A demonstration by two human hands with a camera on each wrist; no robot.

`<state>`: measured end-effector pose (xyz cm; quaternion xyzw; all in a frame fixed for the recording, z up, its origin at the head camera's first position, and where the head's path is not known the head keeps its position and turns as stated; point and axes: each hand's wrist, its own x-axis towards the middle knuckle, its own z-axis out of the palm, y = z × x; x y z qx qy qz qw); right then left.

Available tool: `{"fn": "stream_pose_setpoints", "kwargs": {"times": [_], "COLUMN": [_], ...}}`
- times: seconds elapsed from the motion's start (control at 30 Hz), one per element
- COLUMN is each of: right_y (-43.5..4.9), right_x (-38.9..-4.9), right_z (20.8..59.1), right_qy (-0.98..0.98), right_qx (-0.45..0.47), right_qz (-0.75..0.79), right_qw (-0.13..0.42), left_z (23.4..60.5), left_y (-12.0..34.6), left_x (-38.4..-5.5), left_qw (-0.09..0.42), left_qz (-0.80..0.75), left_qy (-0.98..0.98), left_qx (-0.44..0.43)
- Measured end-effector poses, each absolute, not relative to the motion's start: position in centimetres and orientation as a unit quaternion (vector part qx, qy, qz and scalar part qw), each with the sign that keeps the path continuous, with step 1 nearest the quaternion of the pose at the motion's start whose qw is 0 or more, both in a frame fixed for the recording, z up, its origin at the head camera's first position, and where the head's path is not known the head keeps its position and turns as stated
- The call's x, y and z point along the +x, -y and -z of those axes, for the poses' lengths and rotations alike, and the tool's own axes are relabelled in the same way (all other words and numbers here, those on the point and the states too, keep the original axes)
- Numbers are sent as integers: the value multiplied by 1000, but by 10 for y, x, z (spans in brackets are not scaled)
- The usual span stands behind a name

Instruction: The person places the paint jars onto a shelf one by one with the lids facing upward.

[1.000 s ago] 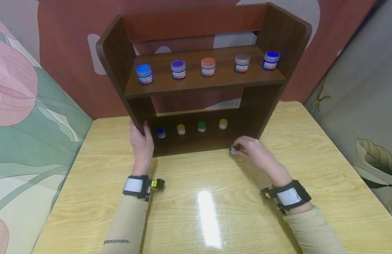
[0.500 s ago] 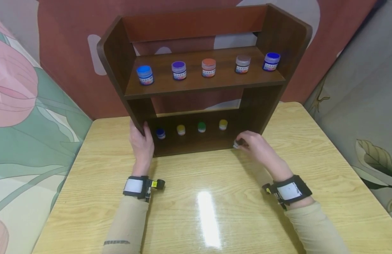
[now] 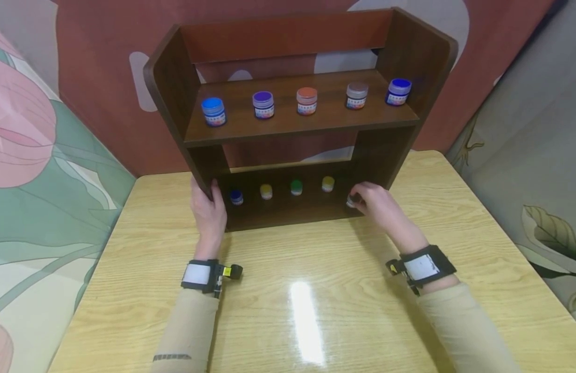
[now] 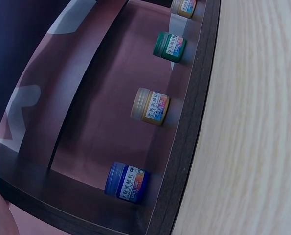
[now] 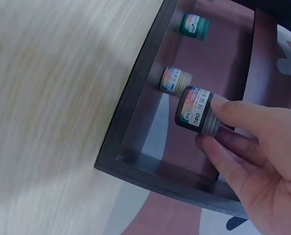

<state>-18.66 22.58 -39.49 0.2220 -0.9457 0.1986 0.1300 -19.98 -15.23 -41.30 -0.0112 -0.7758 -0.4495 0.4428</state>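
Note:
A dark paint jar [image 5: 196,111] with a clear lid is pinched at the lid between my right hand's thumb and fingers. My right hand [image 3: 378,204] reaches into the lower right of a brown wooden shelf [image 3: 292,135]. To the jar's left, a yellow jar [image 3: 327,184], a green jar [image 3: 296,187], another yellow jar [image 3: 266,191] and a dark blue jar [image 3: 236,197] stand in a row on the lower board. My left hand [image 3: 208,215] grips the shelf's left side panel near its base, thumb on the inner face and fingers outside.
Several paint jars stand along the upper board, from a light blue jar [image 3: 214,112] to a deep blue jar [image 3: 398,92] by the right panel. The shelf stands on a wood-grain table [image 3: 269,300] against a patterned backdrop [image 3: 101,88].
My right hand has carried the dark jar from the shelf's front edge, back and slightly right, over the lower board. My left hand has stayed on the side panel.

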Motion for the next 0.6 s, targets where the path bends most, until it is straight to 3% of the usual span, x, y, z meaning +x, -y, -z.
{"fn": "stream_pose_setpoints", "kwargs": {"times": [0.6], "right_y": [-223], "right_x": [-214], "right_z": [381], "right_qy": [960], "right_qx": [218], "right_qz": [-127], "right_qw": [119], "left_z": [413], "left_y": [153], "left_x": [-199], "left_qw": [427], "left_qz": [456], "left_qy": [781], "left_qx": [-10]}}
